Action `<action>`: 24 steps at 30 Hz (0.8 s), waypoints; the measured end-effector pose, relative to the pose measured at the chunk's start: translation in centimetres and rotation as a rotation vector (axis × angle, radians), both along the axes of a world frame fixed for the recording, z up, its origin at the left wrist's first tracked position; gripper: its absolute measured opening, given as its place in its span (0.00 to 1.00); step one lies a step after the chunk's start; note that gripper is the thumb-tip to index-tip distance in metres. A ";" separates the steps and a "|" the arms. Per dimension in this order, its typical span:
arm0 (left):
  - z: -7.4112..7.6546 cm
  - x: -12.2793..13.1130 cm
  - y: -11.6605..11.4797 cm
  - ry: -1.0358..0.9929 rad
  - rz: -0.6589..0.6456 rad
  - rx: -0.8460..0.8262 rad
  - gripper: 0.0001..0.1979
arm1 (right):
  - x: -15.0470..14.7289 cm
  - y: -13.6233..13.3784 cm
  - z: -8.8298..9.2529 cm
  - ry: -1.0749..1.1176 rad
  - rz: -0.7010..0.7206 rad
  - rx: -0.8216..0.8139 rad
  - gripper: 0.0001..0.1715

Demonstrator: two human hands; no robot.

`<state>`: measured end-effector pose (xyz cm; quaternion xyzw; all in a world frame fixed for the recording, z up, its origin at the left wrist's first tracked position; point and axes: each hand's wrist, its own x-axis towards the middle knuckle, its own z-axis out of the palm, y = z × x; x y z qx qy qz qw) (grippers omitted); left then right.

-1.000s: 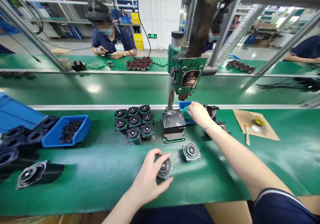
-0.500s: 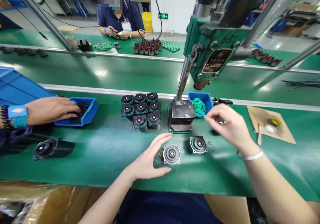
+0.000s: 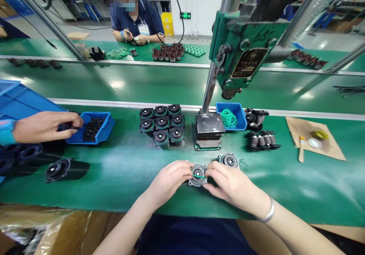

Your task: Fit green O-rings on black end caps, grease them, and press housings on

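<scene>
The green bench (image 3: 122,182) runs across the workshop, a green press (image 3: 242,57) standing over its far side. From the head view, I see a metal-rimmed housing (image 3: 197,170) upright on the near bench, between the person's hands. The left hand (image 3: 169,181) and right hand (image 3: 232,182) each look pinched, fingertips together, on a thin green ring (image 3: 199,176) drawn across the housing's face. A second housing (image 3: 229,159) sits just beyond the right hand; more rings (image 3: 228,118) lie in a blue bin (image 3: 243,122). To my eye, this is the ring being seated; the next move calls for easing it evenly round the rim without twisting.
</scene>
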<state>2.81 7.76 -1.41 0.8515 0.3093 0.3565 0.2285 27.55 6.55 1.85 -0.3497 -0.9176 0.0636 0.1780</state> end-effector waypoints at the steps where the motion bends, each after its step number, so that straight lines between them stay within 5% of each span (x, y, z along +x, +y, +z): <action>1: -0.1 -0.1 0.0 0.014 -0.023 0.004 0.05 | -0.1 -0.2 0.0 -0.016 -0.004 -0.004 0.13; 14: -0.2 -1.1 -1.0 0.110 -0.181 -0.102 0.11 | -1.2 -3.2 -2.6 0.089 -0.002 0.189 0.12; 17: -1.3 -0.6 -2.3 0.054 -0.117 -0.068 0.15 | -0.9 -3.6 -2.4 0.129 0.034 0.230 0.14; 20: -2.6 0.9 -2.3 -0.042 0.062 -0.103 0.20 | 0.7 -1.5 -1.1 0.250 -0.078 0.273 0.10; 24: -3.1 4.3 -0.6 -0.029 0.097 -0.094 0.22 | 4.5 6.3 1.0 0.114 -0.480 0.282 0.08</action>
